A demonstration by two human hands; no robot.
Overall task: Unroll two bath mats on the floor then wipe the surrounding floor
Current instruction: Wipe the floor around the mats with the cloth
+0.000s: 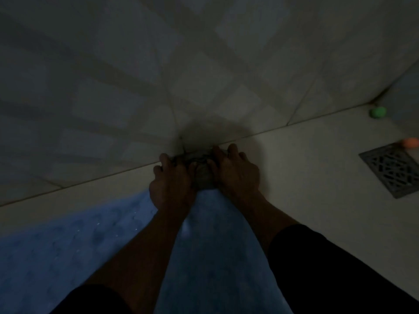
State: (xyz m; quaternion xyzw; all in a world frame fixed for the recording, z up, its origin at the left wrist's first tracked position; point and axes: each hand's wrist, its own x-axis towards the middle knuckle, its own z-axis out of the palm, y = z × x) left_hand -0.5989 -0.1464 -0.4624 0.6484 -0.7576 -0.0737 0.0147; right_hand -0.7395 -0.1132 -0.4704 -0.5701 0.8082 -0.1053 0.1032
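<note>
1. Nearest the camera, a blue bath mat (74,236) lies flat on the floor, running under both forearms and ending just short of the fingers. Only this one mat is in view; whether a second is laid out cannot be told.

2. Both hands press on a dark, bunched cloth (202,172). The left hand (171,182) has its fingers curled over the cloth's left side, and the right hand (235,172) has its fingers spread apart over the right side. Each looks clamped on the cloth, though the dim light hides the fingertips.

3. The step in hand appears to be wiping the floor beyond the mat's end. To do it well, I would keep the palms flat and the cloth gathered under both hands, and run it along the seam where floor meets wall, just past the fingertips, since dirt collects there.

4. Keep the cloth off the mat's edge so no grime is dragged onto it.

5. Well to the right of the fingers sits a metal floor drain (392,169).

6. Beyond it, near the corner, lie an orange thing (410,142) and a green thing (378,112), too blurred to name.

7. No container is visible.
</note>
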